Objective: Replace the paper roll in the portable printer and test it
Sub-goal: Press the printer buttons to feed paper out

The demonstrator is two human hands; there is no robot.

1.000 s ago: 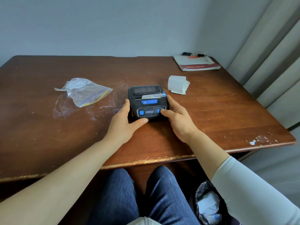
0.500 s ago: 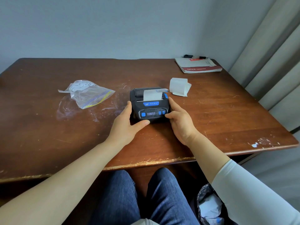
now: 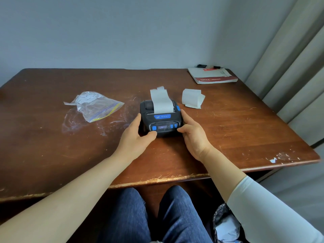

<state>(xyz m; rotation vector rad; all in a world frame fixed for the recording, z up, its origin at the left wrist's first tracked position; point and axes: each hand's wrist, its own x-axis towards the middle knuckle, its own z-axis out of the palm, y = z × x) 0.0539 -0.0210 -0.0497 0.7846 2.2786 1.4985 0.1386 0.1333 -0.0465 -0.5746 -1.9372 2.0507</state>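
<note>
**While a paper strip stands out of its slot, the printer is held for testing**

The printer (image 3: 161, 120) sits on the table (image 3: 52, 155), clasped between the two hands. The left hand (image 3: 135, 137) grips its left flank, with the fingers laid along the side and the thumb hooked over the near front corner, just below the single blue button (image 3: 154, 128). The right hand (image 3: 192, 135) holds the opposite flank in the same way, its thumb tip touching the front face beside the paired blue buttons (image 3: 173, 126). Whether that thumb is pressing a button cannot be told. Between the two thumbs, the small display (image 3: 162, 127) is lit.

Just beyond the fingertips, the paper strip (image 3: 161, 100) rises from the slot and curls away from the person. This suggests the new roll is seated, the cover is shut, and the task has reached its test stage.

The next move probably calls for one hand to keep the body pinned while the other leaves its hold. That hand would take the strip near the slot and tear it sideways against the cutting edge, so that the print can be checked. Any marking on the strip is too faint to read.

A loose paper piece (image 3: 192, 100) lies near, beyond the right hand. A clear plastic bag (image 3: 94, 106) lies well outward of the left hand.
</note>
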